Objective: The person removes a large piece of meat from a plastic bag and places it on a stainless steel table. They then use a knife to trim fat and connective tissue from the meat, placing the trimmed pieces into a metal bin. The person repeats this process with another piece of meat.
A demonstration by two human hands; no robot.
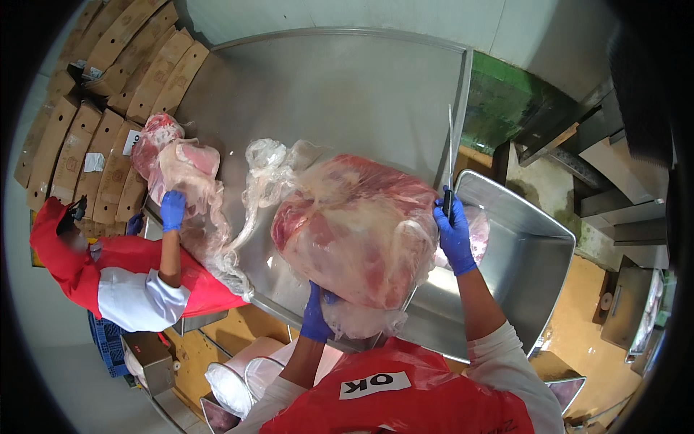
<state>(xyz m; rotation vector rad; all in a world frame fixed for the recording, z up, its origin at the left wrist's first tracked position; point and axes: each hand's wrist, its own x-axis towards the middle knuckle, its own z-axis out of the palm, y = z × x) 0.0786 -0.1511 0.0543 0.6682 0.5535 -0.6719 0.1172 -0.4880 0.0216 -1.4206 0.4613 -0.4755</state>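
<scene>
A large piece of raw red meat [361, 231] in clear plastic film lies on the steel table, overhanging its near edge. My left hand [316, 318], in a blue glove, grips its near left underside; some fingers are hidden beneath it. In my right hand [455, 235], also gloved in blue, is a knife [448, 202] held by its black handle, with the thin blade pointing away from me. That hand is at the meat's right side. Crumpled clear plastic [266, 170] trails over the table left of the meat.
Right of the steel table [325, 79] stands a deep steel tub [517, 249] with meat inside. At left, a co-worker in red [134, 264] has a blue-gloved hand on other meat [189, 160]. Cardboard boxes [108, 148] are stacked behind. A white bag [231, 387] sits below.
</scene>
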